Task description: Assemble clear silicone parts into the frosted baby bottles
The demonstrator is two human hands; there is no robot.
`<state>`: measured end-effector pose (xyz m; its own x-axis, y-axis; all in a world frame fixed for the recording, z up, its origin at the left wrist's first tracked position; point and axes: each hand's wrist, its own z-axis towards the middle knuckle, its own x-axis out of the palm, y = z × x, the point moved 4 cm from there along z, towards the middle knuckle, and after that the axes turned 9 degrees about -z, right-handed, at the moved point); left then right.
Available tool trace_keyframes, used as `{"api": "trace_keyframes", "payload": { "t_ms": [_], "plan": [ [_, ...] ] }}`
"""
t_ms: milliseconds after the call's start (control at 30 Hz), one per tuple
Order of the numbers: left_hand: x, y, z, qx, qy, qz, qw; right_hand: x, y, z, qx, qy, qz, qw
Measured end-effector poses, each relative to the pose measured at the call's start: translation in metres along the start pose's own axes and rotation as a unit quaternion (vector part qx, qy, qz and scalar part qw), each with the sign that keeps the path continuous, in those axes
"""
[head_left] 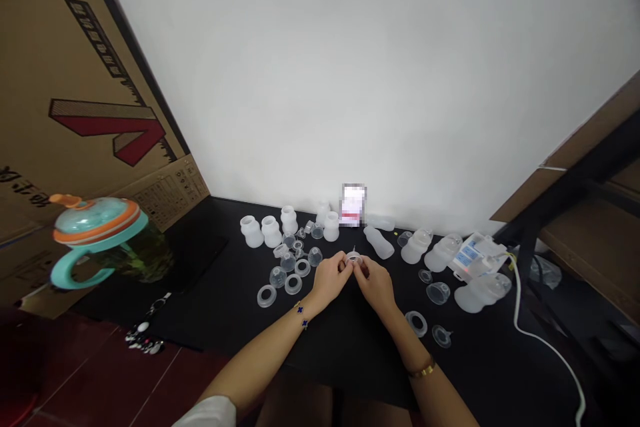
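My left hand (329, 278) and my right hand (375, 281) meet over the black table, fingertips pinched on opposite sides of a translucent baby-bottle collar ring (355, 257). A thin clear tip pokes up from this ring, probably a nipple. Left of my hands lie loose collar rings (267, 295) and clear domed caps (278, 277). Behind these stand several frosted, open-topped bottles (252, 232). To the right, another collar ring (416, 324) lies near a clear nipple (442, 336). A clear cap (439, 293) and bottles with domed caps (417, 246) are farther right.
A phone (353, 205) leans against the white wall. One frosted bottle (379, 243) lies on its side. At right sits a white box (477, 257) with a white cable (540, 340). A teal-handled jug (107, 240) and large carton (90, 93) stand at left.
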<state>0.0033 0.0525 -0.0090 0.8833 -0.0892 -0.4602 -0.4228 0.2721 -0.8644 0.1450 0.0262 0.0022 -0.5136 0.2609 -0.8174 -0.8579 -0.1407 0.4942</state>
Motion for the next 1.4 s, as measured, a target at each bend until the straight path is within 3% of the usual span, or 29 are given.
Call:
{"api": "trace_keyframes", "payload": {
  "t_ms": [1033, 1400],
  "plan": [
    [-0.0009, -0.0012, -0.0001, -0.034, 0.007, 0.008, 0.999, -0.0007, 0.0006, 0.0007, -0.007, -0.002, -0.017, 1.0],
    [-0.0021, -0.0022, -0.0023, -0.017, -0.035, -0.031, 0.999, 0.0, -0.002, 0.0015, 0.016, 0.011, 0.029, 0.999]
  ]
}}
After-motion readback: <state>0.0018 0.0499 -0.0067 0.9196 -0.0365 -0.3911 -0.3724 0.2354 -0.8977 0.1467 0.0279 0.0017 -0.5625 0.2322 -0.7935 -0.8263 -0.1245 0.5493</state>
